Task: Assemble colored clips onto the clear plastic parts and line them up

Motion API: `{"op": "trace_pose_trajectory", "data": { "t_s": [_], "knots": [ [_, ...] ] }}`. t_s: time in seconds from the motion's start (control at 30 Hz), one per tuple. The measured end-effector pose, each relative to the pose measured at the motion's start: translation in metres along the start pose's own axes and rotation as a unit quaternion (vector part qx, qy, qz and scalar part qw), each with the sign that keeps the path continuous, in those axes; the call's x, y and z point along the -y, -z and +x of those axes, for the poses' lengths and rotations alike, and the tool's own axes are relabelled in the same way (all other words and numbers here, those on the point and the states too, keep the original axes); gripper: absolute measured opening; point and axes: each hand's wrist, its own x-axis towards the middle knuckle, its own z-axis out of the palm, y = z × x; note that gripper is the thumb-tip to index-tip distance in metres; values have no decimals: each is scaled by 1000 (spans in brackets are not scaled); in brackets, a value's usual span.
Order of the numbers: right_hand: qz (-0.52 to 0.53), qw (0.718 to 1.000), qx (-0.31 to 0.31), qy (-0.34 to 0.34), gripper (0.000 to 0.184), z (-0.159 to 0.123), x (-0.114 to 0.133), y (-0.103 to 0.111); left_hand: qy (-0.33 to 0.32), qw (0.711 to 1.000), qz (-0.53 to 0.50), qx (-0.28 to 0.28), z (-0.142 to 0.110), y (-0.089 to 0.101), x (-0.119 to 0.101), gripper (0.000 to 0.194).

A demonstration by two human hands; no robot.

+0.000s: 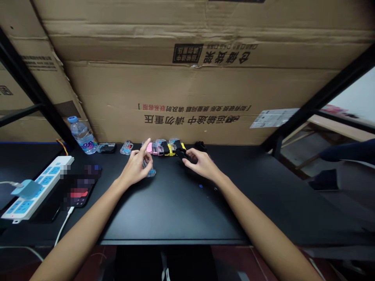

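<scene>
My left hand (137, 164) is over the desk with its index finger stretched out and its other fingers curled. A small clear-and-blue plastic piece (151, 173) shows at its thumb and curled fingers, partly hidden by them. My right hand (202, 163) pinches a small black plastic piece (182, 153) between thumb and fingers. Just behind the hands stands a row of small clear plastic items with coloured parts: a pink one (158, 148), a yellow-and-black one (170, 149) and another clear-and-black one (175, 143). Their exact kind is too small to make out.
Left of the row lie a clear-and-red piece (126, 148) and a clear-and-black piece (106, 148). A water bottle (82, 134), a phone (83, 187) and a power strip (41, 187) are at left. Black bits (200, 146) lie at the back right, against the cardboard (205, 86).
</scene>
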Motion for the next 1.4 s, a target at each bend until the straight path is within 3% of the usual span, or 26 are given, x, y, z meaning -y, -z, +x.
{"op": "trace_pose_trajectory", "data": {
  "t_s": [0.33,1.2,1.4],
  "knots": [
    [9,999,5,47,21,0,1,-2,14,1000,9,7,1,3,-3,91],
    [6,999,17,42,22,1,0,-1,-3,1000,8,9,0,1,-1,92],
    [5,999,21,38,22,1,0,-1,-18,998,-7,-57,3,2,-8,93]
  ]
}}
